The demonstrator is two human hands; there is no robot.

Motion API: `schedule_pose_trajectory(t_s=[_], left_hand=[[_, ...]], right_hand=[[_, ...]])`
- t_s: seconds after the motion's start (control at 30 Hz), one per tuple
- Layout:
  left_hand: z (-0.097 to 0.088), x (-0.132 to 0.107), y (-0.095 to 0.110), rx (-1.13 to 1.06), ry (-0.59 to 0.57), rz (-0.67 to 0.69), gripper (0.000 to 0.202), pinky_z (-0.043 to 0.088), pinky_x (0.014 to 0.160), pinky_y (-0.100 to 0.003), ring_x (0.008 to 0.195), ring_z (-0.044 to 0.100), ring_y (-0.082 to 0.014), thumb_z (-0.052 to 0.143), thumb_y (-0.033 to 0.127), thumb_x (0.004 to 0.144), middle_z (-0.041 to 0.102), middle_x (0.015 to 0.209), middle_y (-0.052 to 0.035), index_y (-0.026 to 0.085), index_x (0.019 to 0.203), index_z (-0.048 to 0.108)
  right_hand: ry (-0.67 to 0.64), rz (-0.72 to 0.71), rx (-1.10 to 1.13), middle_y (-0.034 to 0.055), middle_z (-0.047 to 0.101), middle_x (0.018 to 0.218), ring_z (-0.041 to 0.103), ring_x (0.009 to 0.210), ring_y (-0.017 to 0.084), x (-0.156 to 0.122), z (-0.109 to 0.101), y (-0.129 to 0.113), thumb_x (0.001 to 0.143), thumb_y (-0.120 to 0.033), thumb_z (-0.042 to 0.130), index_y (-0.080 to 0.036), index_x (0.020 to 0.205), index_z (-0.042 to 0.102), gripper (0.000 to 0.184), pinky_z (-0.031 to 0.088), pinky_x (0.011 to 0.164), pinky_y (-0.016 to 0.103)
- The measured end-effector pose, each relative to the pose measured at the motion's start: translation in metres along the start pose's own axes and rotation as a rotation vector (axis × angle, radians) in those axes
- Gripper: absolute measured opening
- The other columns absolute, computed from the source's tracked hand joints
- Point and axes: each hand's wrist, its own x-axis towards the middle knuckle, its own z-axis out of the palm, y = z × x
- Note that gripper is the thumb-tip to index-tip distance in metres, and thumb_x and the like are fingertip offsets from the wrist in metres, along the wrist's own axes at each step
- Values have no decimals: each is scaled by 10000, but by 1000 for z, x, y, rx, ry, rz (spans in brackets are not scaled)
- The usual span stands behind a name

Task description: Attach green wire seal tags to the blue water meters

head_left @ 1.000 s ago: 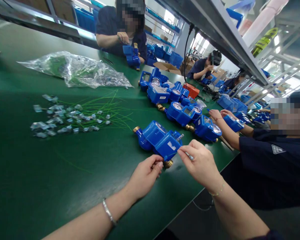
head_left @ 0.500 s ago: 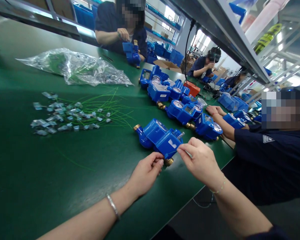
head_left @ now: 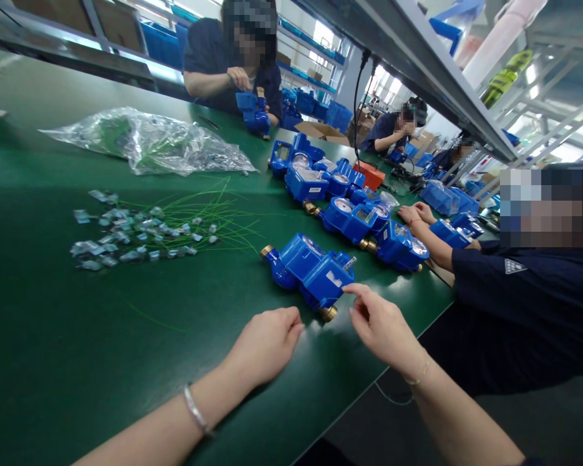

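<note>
Hands drawn back off blue meter, now empty

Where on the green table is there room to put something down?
Bare green table lies left of the left hand, below the scattered clips. It is crowded right of the nearest blue meter, among the row of meters.

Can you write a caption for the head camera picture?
Two bare hands, left and right, beside a blue water meter on a green table.
</note>
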Motion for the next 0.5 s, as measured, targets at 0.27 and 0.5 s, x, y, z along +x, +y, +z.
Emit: schedule_pose_trajectory(t_s=[0.27, 0.5], left_hand=[[-47, -25, 30, 275, -279, 283, 216, 428, 709, -372, 803, 577, -254, 474, 231, 788, 611, 854, -66, 225, 630, 621], [-43, -27, 45, -202, -384, 391, 160, 401, 903, -293, 1074, 520, -228, 500, 146, 758, 582, 1173, -10, 209, 639, 587]], right_hand=[[181, 194, 475, 31, 565, 909, 586, 706, 128, -35, 25, 24, 827, -243, 533, -186, 982, 554, 166, 509, 642, 266], [440, 254, 822, 73, 500, 1079, 605, 680, 105, -34, 46, 1, 851, -295, 546, -203, 1073, 542, 240, 553, 620, 277]])
